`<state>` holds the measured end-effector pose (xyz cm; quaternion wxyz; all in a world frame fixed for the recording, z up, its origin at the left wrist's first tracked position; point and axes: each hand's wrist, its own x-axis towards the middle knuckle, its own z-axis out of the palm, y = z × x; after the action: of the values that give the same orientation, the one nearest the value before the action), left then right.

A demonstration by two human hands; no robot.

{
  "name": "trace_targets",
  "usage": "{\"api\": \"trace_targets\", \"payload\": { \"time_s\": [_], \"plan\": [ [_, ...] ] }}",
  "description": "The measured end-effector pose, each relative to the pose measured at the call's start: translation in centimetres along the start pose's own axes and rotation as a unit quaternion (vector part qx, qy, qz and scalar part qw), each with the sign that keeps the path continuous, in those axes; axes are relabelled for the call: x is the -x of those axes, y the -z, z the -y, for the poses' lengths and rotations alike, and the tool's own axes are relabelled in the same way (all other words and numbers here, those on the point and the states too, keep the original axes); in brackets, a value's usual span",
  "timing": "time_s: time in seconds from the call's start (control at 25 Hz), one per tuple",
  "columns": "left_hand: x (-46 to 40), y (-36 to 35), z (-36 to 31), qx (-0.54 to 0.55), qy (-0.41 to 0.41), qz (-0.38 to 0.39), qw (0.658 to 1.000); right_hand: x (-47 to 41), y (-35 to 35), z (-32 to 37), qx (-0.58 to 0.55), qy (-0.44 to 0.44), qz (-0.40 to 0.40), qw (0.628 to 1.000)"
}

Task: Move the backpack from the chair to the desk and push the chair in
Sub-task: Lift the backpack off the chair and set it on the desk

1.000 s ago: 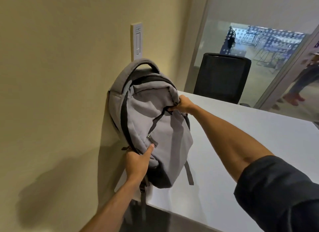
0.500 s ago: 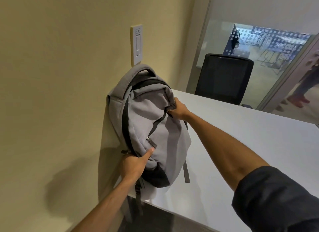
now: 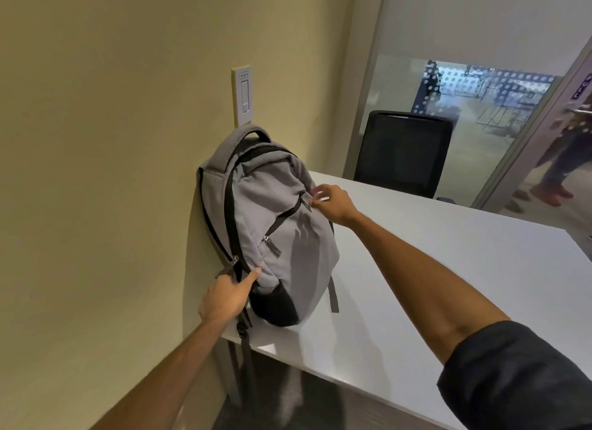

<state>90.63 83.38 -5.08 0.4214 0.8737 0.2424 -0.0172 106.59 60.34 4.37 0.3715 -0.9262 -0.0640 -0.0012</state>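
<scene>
A grey backpack [image 3: 272, 205] with black zips and a black base stands upright on the left end of the white desk [image 3: 464, 269], its back leaning on the yellow wall. My left hand [image 3: 224, 298] grips its lower left side at the strap, thumb pressed on the fabric. My right hand [image 3: 333, 202] hovers at the bag's upper right with fingers apart, holding nothing. A black chair [image 3: 403, 154] stands at the desk's far side. No other chair is in view.
A white wall switch [image 3: 242, 95] sits just above the backpack. A glass partition [image 3: 480, 87] and a door frame lie beyond the desk. A person's legs [image 3: 557, 176] show at the far right. Dark floor lies below the desk's near edge.
The backpack has settled lower onto the desk against the wall. My right hand has let go of its top corner and opened. The left hand stays on the lower side.
</scene>
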Motion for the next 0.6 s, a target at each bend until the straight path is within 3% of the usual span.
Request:
{"api": "trace_targets", "payload": {
  "time_s": [0.24,0.6],
  "plan": [
    [8.9,1.2,0.7,0.039,-0.051,-0.044,0.997,11.6,2.7,-0.9,-0.031,0.048,-0.022,0.998],
    [25.2,-1.1,2.2,0.074,-0.071,-0.045,0.994,28.7,7.6,-4.2,-0.025,0.104,-0.004,0.994]
  ]
}}
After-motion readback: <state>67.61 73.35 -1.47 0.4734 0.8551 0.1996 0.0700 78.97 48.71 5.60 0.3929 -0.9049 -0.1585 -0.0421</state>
